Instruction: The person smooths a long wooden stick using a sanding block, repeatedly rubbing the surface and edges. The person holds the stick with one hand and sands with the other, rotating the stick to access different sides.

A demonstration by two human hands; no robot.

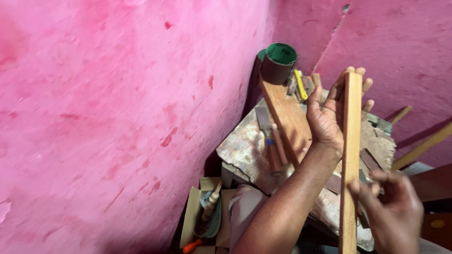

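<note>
Wood strip (351, 155) stands near-upright, long axis vertical, between both hands over the bench (245, 146). Left hand (329, 117) grips its upper part, fingers wrapped behind. Right hand (393, 207) — blurred — pinches the lower edge. Beyond: a green-lined roll (278, 63) on a plank (287, 117), chisels (273, 141) beside it — a box (193, 216) below holds tools.

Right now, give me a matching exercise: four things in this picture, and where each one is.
Things:
1. wooden strip
2. sandpaper roll
3. chisels
4. turned wooden handle

Places:
A. lying on the worn bench beside the board
B. in the box on the floor by the pink wall
C. held upright between the left hand and right hand
D. at the far end of the board

Pairs: 1-C, 2-D, 3-A, 4-B
</note>
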